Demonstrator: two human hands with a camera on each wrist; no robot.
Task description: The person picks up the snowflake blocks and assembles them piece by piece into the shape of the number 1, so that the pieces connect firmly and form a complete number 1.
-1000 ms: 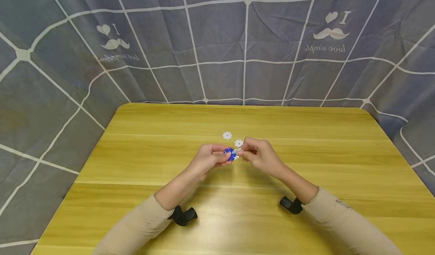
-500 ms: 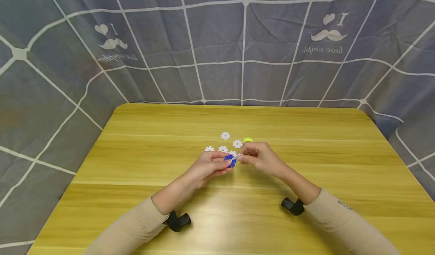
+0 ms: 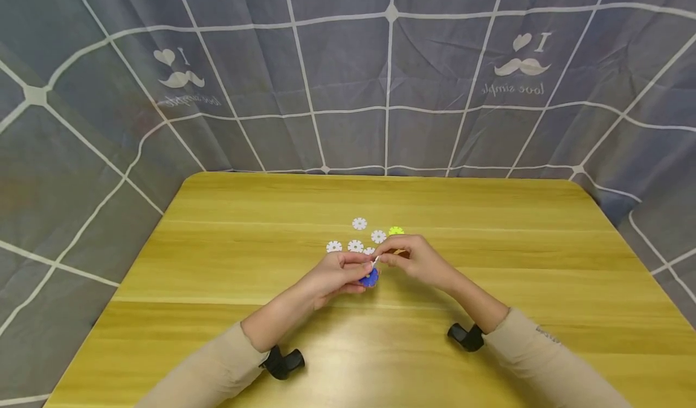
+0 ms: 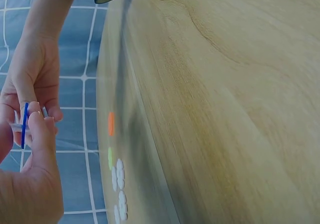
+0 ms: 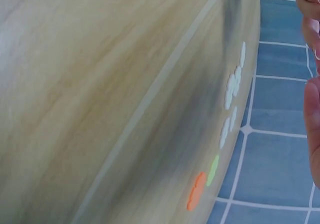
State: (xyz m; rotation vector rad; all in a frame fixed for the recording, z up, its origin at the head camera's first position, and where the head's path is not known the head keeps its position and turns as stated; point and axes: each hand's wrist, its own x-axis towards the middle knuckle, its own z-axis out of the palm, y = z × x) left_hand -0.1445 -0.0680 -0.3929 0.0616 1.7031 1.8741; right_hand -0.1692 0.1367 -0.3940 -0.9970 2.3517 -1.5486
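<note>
In the head view my left hand (image 3: 331, 277) pinches a blue notched plastic disc (image 3: 369, 277) between thumb and fingers. My right hand (image 3: 415, 260) pinches a small white notched disc (image 3: 375, 262) at the blue disc's upper edge. Seen from the left wrist, the blue disc (image 4: 24, 125) stands edge-on, with a white piece (image 4: 18, 127) crossing it. Whether the two are slotted together or only touching, I cannot tell. Fingers hide much of both discs. The right wrist view catches only parts of the hands at its right border, with neither held disc visible.
Several white notched discs (image 3: 356, 246) lie flat on the wooden table (image 3: 244, 245) just beyond the hands. A yellow-green disc (image 3: 396, 231) lies behind the right hand. An orange disc (image 4: 111, 124) shows in the wrist views. A grey grid-patterned curtain (image 3: 348, 63) hangs behind the table.
Both hands have drawn slightly toward the body with the discs, uncovering more white discs and the yellow-green one. The white piece in the right hand now points more steeply upward from the blue disc.
</note>
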